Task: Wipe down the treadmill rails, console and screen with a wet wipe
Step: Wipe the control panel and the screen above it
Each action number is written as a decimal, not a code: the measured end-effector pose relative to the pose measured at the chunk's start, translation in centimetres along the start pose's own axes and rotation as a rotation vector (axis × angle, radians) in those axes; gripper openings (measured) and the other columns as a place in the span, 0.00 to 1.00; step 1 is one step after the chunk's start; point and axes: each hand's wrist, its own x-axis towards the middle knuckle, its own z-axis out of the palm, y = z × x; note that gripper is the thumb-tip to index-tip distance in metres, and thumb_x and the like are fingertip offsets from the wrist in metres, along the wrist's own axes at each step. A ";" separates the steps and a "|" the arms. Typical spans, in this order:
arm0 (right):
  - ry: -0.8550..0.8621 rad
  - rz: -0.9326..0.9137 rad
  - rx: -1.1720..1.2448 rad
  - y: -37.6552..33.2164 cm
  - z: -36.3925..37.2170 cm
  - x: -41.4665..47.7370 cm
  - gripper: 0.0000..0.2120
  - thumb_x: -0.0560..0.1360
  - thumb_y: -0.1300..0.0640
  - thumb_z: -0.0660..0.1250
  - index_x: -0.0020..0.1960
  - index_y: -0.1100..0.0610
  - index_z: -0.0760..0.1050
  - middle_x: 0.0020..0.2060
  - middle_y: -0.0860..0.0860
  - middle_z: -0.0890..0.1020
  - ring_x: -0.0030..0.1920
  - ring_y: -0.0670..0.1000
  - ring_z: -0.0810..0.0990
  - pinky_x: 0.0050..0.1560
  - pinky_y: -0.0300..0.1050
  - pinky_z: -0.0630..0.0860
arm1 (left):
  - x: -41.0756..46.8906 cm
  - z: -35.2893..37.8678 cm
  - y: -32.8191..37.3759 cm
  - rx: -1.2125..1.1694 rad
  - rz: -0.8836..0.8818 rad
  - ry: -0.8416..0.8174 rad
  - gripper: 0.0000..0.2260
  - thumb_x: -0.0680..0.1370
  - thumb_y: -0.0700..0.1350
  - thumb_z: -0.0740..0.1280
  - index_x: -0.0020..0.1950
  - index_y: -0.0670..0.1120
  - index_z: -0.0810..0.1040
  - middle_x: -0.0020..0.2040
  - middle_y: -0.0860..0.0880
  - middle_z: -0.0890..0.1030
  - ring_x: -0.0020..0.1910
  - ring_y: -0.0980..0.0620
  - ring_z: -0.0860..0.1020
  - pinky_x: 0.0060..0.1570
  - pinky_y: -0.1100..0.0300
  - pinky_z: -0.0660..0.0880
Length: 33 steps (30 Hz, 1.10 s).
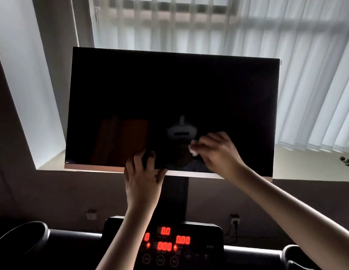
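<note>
Before bright blinds (247, 55), right hand (218, 152) grips the wet wipe (193, 150) low on the screen (169, 90), most glass lying upper left; left hand (142, 178) braces, spread.

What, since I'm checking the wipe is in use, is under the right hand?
A white wet wipe, held against the dark screen by the right hand. Only its left edge shows; the hand covers the rest.
</note>
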 end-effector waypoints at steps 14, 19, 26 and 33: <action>-0.072 -0.043 0.040 -2.0 -0.3 -2.3 0.10 0.66 0.63 0.71 0.44 0.53 0.83 0.38 0.48 0.79 0.40 0.52 0.73 0.41 0.46 0.64 | 0.1 -0.2 0.2 0.010 0.003 -0.015 0.24 0.68 0.50 0.75 0.60 0.42 0.76 0.60 0.40 0.74 0.57 0.35 0.72 0.49 0.40 0.76; -0.080 0.070 -0.020 -0.5 -1.3 -2.2 0.12 0.64 0.64 0.74 0.43 0.50 0.82 0.36 0.46 0.78 0.37 0.52 0.76 0.41 0.47 0.66 | 0.2 -0.4 0.6 0.029 -0.010 -0.020 0.25 0.66 0.49 0.78 0.59 0.41 0.77 0.59 0.39 0.74 0.56 0.38 0.70 0.49 0.42 0.76; -0.226 -0.032 0.082 -0.6 -2.0 -3.7 0.08 0.67 0.61 0.72 0.41 0.48 0.81 0.36 0.45 0.77 0.39 0.51 0.76 0.40 0.46 0.71 | 0.0 -0.4 3.0 -0.063 0.107 -0.002 0.24 0.69 0.47 0.76 0.62 0.44 0.76 0.61 0.44 0.73 0.55 0.42 0.72 0.50 0.46 0.76; -0.199 0.022 0.113 -0.5 -2.0 -4.4 0.08 0.68 0.62 0.72 0.40 0.49 0.80 0.37 0.45 0.77 0.38 0.51 0.77 0.39 0.45 0.69 | -0.2 0.4 4.0 -0.037 0.061 -0.012 0.25 0.66 0.53 0.76 0.59 0.43 0.77 0.60 0.43 0.75 0.55 0.42 0.69 0.48 0.47 0.77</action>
